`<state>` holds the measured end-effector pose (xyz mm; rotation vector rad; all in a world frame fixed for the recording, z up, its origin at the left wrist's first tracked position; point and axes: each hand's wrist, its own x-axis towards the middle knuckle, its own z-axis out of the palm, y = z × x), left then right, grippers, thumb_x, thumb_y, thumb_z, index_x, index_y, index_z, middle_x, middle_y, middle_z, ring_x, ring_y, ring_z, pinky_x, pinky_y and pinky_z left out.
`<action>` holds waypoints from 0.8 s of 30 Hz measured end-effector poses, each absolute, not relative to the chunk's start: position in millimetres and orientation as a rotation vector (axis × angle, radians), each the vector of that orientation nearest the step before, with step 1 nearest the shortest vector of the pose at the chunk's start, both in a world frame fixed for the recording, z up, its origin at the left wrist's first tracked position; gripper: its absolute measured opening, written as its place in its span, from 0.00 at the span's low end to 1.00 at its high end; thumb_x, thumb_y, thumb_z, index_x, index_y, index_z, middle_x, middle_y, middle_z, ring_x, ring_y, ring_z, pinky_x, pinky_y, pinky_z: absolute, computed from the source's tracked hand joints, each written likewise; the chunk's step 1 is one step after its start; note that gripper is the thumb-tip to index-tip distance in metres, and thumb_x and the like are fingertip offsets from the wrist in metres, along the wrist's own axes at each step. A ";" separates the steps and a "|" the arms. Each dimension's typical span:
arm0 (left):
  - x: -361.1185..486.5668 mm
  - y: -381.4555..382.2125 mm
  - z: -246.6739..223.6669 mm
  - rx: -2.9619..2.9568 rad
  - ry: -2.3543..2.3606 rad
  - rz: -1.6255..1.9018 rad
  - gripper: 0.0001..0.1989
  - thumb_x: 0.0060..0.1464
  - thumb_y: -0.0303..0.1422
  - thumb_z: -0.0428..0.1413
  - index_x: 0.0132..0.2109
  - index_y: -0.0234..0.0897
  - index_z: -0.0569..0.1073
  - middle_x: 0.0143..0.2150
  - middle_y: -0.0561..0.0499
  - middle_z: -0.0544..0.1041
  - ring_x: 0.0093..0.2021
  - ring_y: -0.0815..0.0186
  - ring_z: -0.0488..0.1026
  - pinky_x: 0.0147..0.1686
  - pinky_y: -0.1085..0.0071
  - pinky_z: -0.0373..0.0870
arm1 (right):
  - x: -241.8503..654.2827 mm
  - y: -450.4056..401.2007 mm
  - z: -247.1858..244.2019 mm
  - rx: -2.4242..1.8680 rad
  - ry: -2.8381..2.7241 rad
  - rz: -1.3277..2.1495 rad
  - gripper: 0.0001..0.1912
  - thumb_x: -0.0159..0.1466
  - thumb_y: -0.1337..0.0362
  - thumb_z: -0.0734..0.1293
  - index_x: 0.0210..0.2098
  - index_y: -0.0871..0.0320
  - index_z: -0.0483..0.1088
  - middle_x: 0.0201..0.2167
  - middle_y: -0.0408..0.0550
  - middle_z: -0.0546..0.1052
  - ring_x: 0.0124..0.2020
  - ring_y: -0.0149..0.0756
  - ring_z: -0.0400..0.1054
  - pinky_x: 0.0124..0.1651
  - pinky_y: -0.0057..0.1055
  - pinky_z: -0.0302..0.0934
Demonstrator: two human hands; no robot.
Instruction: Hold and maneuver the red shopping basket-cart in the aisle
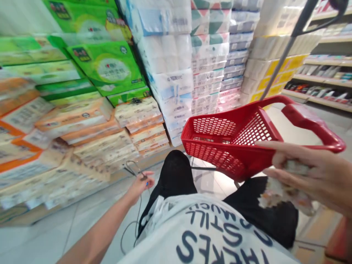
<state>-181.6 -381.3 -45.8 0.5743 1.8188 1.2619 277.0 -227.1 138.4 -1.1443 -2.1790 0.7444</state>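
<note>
My left hand [141,185] is low beside my left knee, its fingers curled around a thin grey cable [139,205] that loops above the hand and hangs to the floor. A small blue spot shows between the fingers. At the right, my right hand [316,176] grips a crumpled pale thing with pinkish patches [275,194], whose kind I cannot make out. Its index finger stretches along the near side of a red shopping basket [214,146] with perforated walls; whether it touches is unclear. The basket has a thick red handle [310,123] and stands in front of my knees.
Green tissue packs [107,68] and orange-and-cream tissue packs [82,113] are piled at the left. Tall stacks of wrapped paper rolls [170,55] stand ahead. A dark pole [283,58] rises behind the basket. Stocked shelves [324,77] line the far right.
</note>
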 end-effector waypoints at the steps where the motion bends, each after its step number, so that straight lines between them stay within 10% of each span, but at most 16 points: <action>1: -190.8 -407.1 -69.9 0.567 1.955 1.120 0.20 0.41 0.38 0.58 0.42 0.35 0.68 0.23 0.55 0.73 0.24 0.68 0.70 0.29 0.70 0.69 | 261.2 -218.9 132.1 -1.143 -2.286 0.803 0.27 0.55 0.46 0.71 0.51 0.51 0.71 0.23 0.42 0.73 0.21 0.30 0.67 0.22 0.24 0.63; 6: -188.5 -506.2 -123.1 0.696 2.065 0.568 0.21 0.47 0.53 0.50 0.38 0.40 0.65 0.22 0.58 0.65 0.22 0.69 0.62 0.22 0.73 0.57 | 204.8 -199.1 78.0 -1.135 -2.608 0.954 0.27 0.61 0.46 0.65 0.55 0.53 0.68 0.27 0.42 0.75 0.26 0.32 0.70 0.27 0.23 0.62; 13: -169.3 -535.0 -123.6 1.009 2.202 0.135 0.16 0.53 0.47 0.45 0.31 0.40 0.64 0.29 0.49 0.73 0.34 0.61 0.71 0.37 0.68 0.63 | 153.2 -199.5 24.8 -0.981 -2.868 0.939 0.24 0.61 0.51 0.63 0.54 0.53 0.71 0.30 0.45 0.77 0.32 0.36 0.72 0.32 0.26 0.61; 24: -153.4 -517.2 -118.7 0.927 2.358 0.063 0.20 0.56 0.47 0.47 0.45 0.36 0.72 0.39 0.42 0.79 0.41 0.55 0.76 0.40 0.66 0.66 | 113.0 -223.3 -14.5 -0.767 -3.144 0.706 0.20 0.63 0.54 0.62 0.52 0.51 0.71 0.37 0.48 0.79 0.39 0.41 0.73 0.41 0.30 0.62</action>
